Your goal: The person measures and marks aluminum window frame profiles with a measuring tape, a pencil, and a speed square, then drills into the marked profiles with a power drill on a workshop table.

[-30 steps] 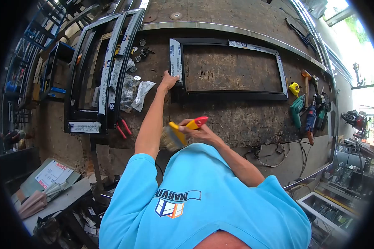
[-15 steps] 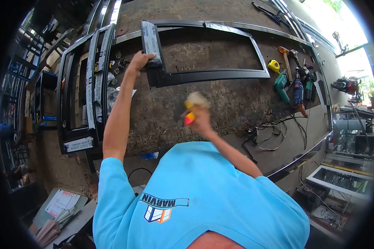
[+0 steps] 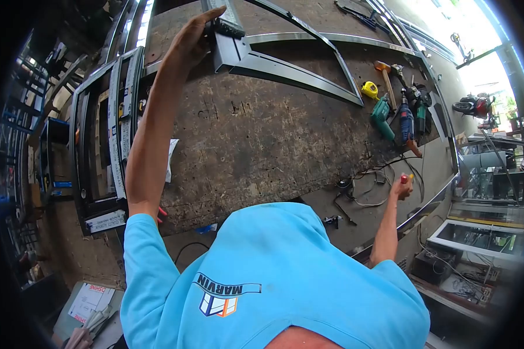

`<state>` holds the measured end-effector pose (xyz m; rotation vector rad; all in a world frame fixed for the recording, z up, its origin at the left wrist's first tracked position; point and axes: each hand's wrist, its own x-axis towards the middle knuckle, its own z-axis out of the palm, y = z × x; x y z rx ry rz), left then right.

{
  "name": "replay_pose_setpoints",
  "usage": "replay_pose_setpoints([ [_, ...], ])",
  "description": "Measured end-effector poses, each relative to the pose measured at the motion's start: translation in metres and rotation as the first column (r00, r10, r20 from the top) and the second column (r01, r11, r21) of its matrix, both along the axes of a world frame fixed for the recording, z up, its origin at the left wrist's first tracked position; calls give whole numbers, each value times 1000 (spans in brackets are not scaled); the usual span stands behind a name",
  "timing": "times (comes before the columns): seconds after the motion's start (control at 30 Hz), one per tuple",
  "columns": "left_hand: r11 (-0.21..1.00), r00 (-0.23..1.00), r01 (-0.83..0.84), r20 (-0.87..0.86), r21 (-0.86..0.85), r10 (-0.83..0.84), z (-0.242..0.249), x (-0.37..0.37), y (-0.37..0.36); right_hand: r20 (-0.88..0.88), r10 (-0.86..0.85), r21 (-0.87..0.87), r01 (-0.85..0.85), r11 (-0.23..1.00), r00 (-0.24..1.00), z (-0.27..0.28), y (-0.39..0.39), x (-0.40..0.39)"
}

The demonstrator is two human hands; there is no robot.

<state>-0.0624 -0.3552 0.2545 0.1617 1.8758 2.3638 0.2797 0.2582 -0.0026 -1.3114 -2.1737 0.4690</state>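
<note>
Frame (image 3: 292, 77), one — left hand (image 3: 192, 36) closed on its corner — right hand (image 3: 402, 188) closed around one brush (image 3: 404, 180).

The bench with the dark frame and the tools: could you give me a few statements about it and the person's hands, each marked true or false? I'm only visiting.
1. The left hand holds the frame. True.
2. The right hand is empty. False: it holds a red-and-yellow handle.
3. The frame lies flat on the bench. False: it is tilted, the end at the left hand raised.
4. A yellow tape measure lies beside the hammer. True.
5. The right hand touches the frame. False: it is well apart from it.
6. The drill near the tape measure is green. True.
</note>
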Motion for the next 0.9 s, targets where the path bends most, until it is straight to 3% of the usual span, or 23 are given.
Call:
replay_pose_setpoints([
  [0.07, 1000, 999, 16, -51, -7, -16, 16, -15, 13, -36, -8, 126, 12, 992, 999, 21, 10, -15],
  [0.1, 999, 995, 46, -85, -25, -48, 23, -19, 22, -59, 176, 161, -165, 973, 983, 8, -3, -31],
  [0.13, 892, 872, -64, -459, -448, -168, 47, 0, 29, -81, 354, 198, -333, 922, 932, -1, -47, -64],
  [0.17, 972, 623, -165, -782, -167, -29, 29, -10, 47, -91, 510, 169, -491, 854, 855, -2, -104, -88],
  [0.2, 997, 847, 22, -528, -73, -57, 45, -14, 55, 39, 616, 244, -606, 757, 787, -5, -179, -103],
  [0.23, 984, 966, 155, -220, 84, -133, 67, -16, 60, 2, 797, 55, -796, 603, 604, 1, -248, -111],
  [0.27, 986, 969, 146, -214, 83, -125, 78, -17, 67, -497, 729, -360, -876, 321, 471, -17, -303, -106],
  [0.3, 987, 975, 145, -179, 64, -131, 87, -18, 74, -422, 906, -82, -994, -66, -25, 23, -344, -104],
  [0.33, 988, 980, 146, -144, 41, -139, 94, -20, 81, -571, 821, -419, -862, -285, 6, 63, -363, -105],
  [0.37, 990, 981, 138, -138, 29, -133, 98, -22, 86, -680, 726, -634, -578, -513, 101, 84, -373, -108],
  [0.43, 989, 966, 147, -216, 9, -142, 104, -26, 91, -565, 806, -180, -927, -328, -176, 73, -332, -153],
  [0.47, 981, 961, 195, -199, -13, -193, 105, -30, 90, -395, 918, -37, -998, -43, -24, 98, -307, -182],
  [0.5, 984, 965, 175, -192, -28, -177, 109, -32, 91, -398, 890, 18, -968, 249, 221, 73, -281, -213],
  [0.57, 966, 960, 253, -134, 55, -244, 117, -31, 97, -136, 767, 241, -730, 640, 627, 14, -239, -263],
  [0.63, 978, 963, 202, -196, 57, -187, 118, -38, 101, -183, 897, -8, -913, 408, 403, 31, -294, -243],
  [0.67, 958, 953, 276, -156, 82, -261, 121, -42, 102, -349, 901, -280, -946, 162, 257, 18, -337, -227],
  [0.7, 930, 935, 349, -112, 114, -337, 122, -44, 102, -268, 963, -34, -999, 15, 23, 1, -381, -193],
  [0.73, 955, 900, 282, -321, -88, -296, 123, -39, 102, -398, 864, -77, -927, -367, -309, 9, -410, -166],
  [0.77, 955, 900, 279, -319, -99, -296, 122, -41, 101, -800, 536, -366, -486, -794, -272, 54, -428, -158],
  [0.83, 909, 706, 47, -629, -414, -324, 119, -45, 95, -789, 504, -319, -467, -825, -351, 86, -420, -187],
  [0.87, 905, 713, 39, -623, -423, -322, 121, -43, 91, -773, 475, -280, -446, -850, -421, 93, -413, -207],
  [0.9, 947, 884, 214, -365, -238, -291, 125, -38, 87, -768, 551, -310, -564, -765, -326, 94, -393, -249],
])
